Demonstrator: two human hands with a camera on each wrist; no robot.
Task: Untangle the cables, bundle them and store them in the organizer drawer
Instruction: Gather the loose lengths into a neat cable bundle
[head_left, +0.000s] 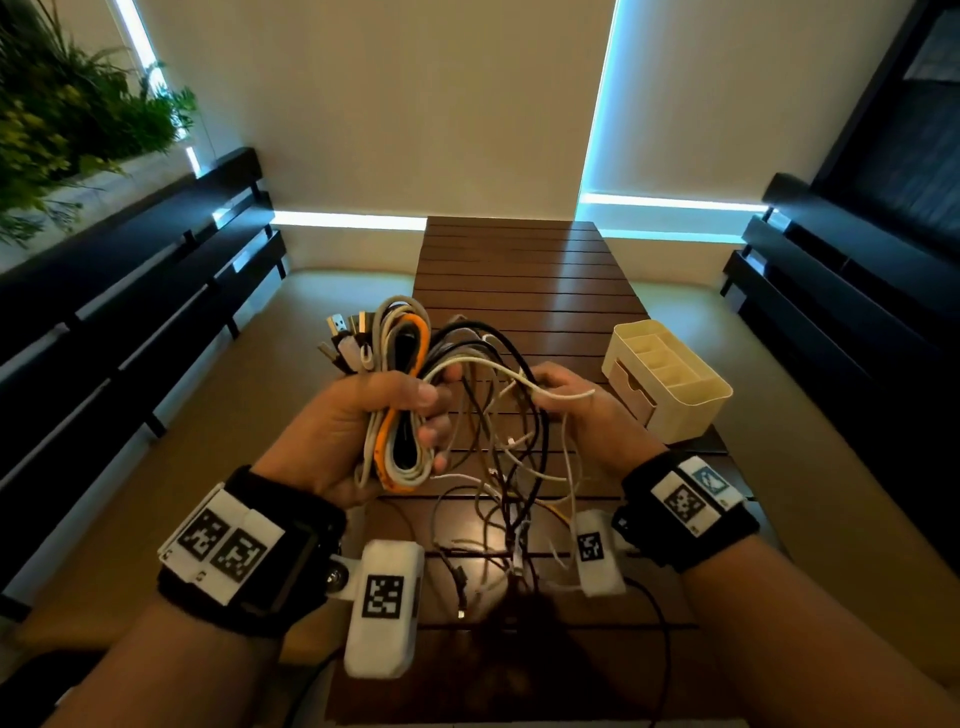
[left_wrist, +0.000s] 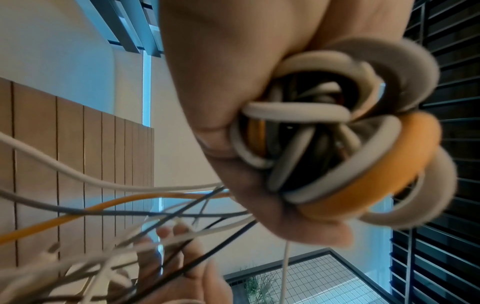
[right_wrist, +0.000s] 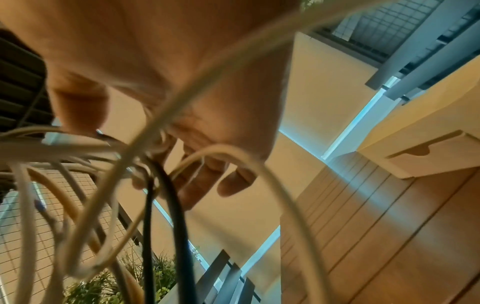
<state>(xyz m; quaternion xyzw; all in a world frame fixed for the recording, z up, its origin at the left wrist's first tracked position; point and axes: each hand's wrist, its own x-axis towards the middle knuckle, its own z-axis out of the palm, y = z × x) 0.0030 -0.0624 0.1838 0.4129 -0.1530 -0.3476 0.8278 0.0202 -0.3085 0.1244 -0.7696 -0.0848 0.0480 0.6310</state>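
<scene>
Left hand (head_left: 363, 421) is wrapped tight round the coil (head_left: 400, 405), the orange, grey and black loops already gathered, with plug ends (head_left: 345, 338) sticking out the top toward the far side. Thumb clamps over the front so the loops can't spring open. The left wrist view confirms it: fingers curled round the loops, coil packed against the palm.

Right hand (head_left: 566, 400) pinches a white cable (head_left: 550, 392) between thumb and fingers, its short free end poking out to the right. The right wrist view shows other strands draped over the fingers too; I can't tell how many are actually held.

Between the hands hangs the loose tangle (head_left: 504, 467), black and white strands crossing, trailing down to the table (head_left: 519, 270). Holding it up off the slats probably lets gravity open the knots, so single strands pull free more easily.

Organizer (head_left: 670, 384) sits on the table's right edge, just beyond the right hand. Drawer (head_left: 631, 392) is closed and faces the person, within easy reach.

Judgement: mid-untangle. Part is coiled, the rest is still knotted, nothing is stored.
</scene>
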